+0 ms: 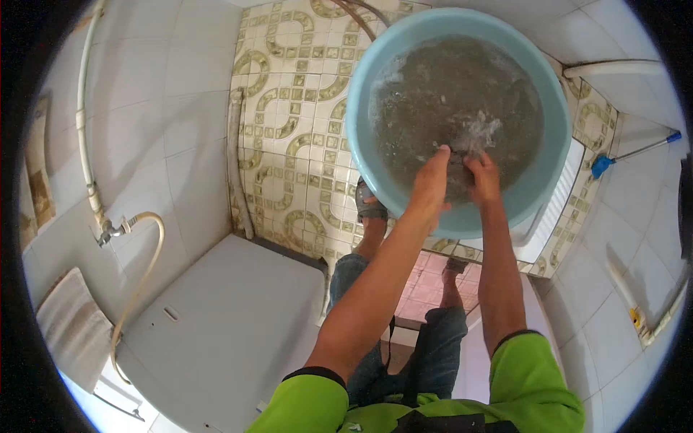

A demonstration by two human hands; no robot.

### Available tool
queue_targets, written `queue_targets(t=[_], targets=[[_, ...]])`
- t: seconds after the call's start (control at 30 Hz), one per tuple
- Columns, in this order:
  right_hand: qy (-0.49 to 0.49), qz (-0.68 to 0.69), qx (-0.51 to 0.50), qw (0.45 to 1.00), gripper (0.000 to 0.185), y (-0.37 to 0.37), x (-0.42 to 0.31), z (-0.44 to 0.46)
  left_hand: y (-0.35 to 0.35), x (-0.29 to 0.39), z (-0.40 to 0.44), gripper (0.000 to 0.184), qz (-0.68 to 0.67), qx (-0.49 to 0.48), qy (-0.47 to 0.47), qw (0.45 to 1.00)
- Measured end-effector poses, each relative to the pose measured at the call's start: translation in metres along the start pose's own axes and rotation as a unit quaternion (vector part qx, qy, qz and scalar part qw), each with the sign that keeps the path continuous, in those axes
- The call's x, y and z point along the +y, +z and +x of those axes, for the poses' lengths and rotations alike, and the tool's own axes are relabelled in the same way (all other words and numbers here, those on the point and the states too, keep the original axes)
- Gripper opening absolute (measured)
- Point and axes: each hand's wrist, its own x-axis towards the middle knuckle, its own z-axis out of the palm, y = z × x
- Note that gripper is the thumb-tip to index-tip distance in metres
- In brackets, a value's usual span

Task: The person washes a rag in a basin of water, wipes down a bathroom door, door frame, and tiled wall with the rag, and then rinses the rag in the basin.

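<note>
A large light-blue basin [362,68] holds murky grey-brown water [433,94] with bubbles and a splash near its middle. Both hands reach over the near rim into it. My left hand [432,182] is at the water surface, thumb pointing up, its other fingers partly hidden. Just to the right, my right hand [483,175] dips its fingertips into the water beside the splash. A small gap separates the two hands. Whatever lies under the water between them cannot be made out.
The basin stands on patterned tiles [289,123], partly over a white ribbed tray [556,209]. A grey lidded box [231,310] is at the lower left. A tap [108,232] with a hose is on the left wall. A blue brush [600,166] leans at the right.
</note>
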Motion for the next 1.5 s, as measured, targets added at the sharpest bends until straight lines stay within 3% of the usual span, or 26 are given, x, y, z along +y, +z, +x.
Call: queue_targets(t=[0.07,0.1,0.13,0.17,0.2,0.3,0.43,0.53,0.6,0.63,0.7,0.77,0.83,0.87,0.9,0.97,1.03,1.1,1.13,1.17,1.23,1.3,1.37,1.43,1.47,1.5], targets=[[-0.111,0.019,-0.041,0.993,0.036,0.014,-0.032,-0.062,-0.002,0.000,-0.001,0.083,-0.064,0.002,-0.028,0.998],[-0.119,-0.060,-0.060,0.989,0.037,0.012,-0.039,-0.086,-0.004,-0.004,0.005,0.083,-0.070,0.005,-0.026,0.997],[-0.127,-0.139,-0.079,0.979,0.039,0.010,-0.045,-0.109,-0.007,-0.013,0.016,0.081,-0.151,-0.065,0.006,0.986],[-0.219,-0.187,-0.094,0.953,0.039,0.014,-0.055,-0.133,-0.008,-0.018,0.022,0.080,-0.230,-0.134,0.039,0.963],[-0.310,-0.231,-0.108,0.916,0.038,0.020,-0.067,-0.154,-0.007,-0.016,0.019,0.080,-0.235,-0.133,0.042,0.962],[-0.336,-0.251,-0.195,0.887,0.033,0.028,-0.105,-0.196,-0.005,-0.015,0.014,0.078,-0.273,-0.166,0.018,0.948],[-0.329,-0.288,-0.186,0.880,0.024,0.043,-0.107,-0.207,0.003,-0.018,0.006,0.072,-0.228,-0.088,0.003,0.970],[-0.335,-0.341,-0.120,0.870,0.026,0.057,-0.099,-0.192,-0.001,-0.022,0.014,0.069,-0.230,-0.065,0.025,0.971],[-0.404,-0.366,-0.029,0.838,0.027,0.066,-0.096,-0.182,-0.003,-0.029,0.020,0.064,-0.227,-0.071,0.023,0.971],[-0.402,-0.368,-0.026,0.838,0.027,0.066,-0.092,-0.172,0.000,-0.031,0.019,0.056,-0.188,-0.042,0.046,0.980],[-0.335,-0.297,0.111,0.887,0.023,0.062,-0.085,-0.141,0.010,-0.034,0.017,0.047,-0.148,-0.023,0.069,0.986],[-0.241,-0.326,0.173,0.898,0.029,0.036,-0.086,-0.096,0.017,-0.041,0.011,0.034,-0.206,-0.017,0.003,0.978],[-0.150,-0.226,0.143,0.952,0.032,0.007,-0.076,-0.053,0.018,-0.036,0.007,0.032,-0.117,-0.036,0.028,0.992],[-0.174,-0.247,0.104,0.947,0.034,-0.021,-0.033,-0.020,0.016,-0.030,0.008,0.029,-0.033,-0.043,0.060,0.997],[-0.200,-0.266,0.064,0.941,0.038,-0.049,0.009,0.013,0.008,-0.034,0.015,0.038,0.019,-0.096,0.039,0.994],[-0.225,-0.285,0.028,0.931,0.042,-0.085,0.058,0.043,0.013,-0.015,-0.008,0.046,0.019,-0.074,0.029,0.997],[-0.023,-0.304,0.115,0.945,0.047,-0.097,0.074,0.037,0.008,-0.005,-0.017,0.055,0.021,-0.046,0.021,0.998],[-0.069,-0.277,0.187,0.940,0.052,-0.133,0.148,0.087,-0.005,-0.001,-0.015,0.068,-0.041,-0.043,0.040,0.997],[-0.092,-0.265,0.221,0.934,0.055,-0.127,0.145,0.088,-0.007,0.002,-0.014,0.068,-0.040,-0.043,0.040,0.997],[-0.039,-0.287,0.209,0.934,0.052,-0.117,0.147,0.086,-0.008,0.003,-0.014,0.069,-0.046,-0.022,0.030,0.998],[0.067,-0.336,0.172,0.924,0.046,-0.044,0.068,0.034,-0.005,0.004,-0.014,0.069,-0.047,-0.007,0.022,0.999],[0.018,-0.101,-0.012,0.995,0.034,-0.022,0.050,0.016,-0.004,0.000,-0.010,0.070,-0.041,0.020,-0.005,0.999],[-0.026,-0.070,-0.029,0.997,0.031,0.013,-0.017,-0.047,-0.003,0.000,-0.011,0.069,-0.045,-0.002,-0.022,0.999],[-0.219,-0.112,-0.015,0.969,0.029,0.024,-0.043,-0.089,-0.008,-0.009,-0.003,0.068,-0.048,-0.024,-0.042,0.998],[-0.222,-0.114,-0.014,0.968,0.029,0.028,-0.053,-0.111,-0.015,-0.022,0.012,0.067,-0.110,-0.070,-0.044,0.991],[-0.288,-0.178,-0.026,0.941,0.027,0.033,-0.063,-0.134,-0.018,-0.027,0.018,0.067,-0.171,-0.116,-0.046,0.977]])
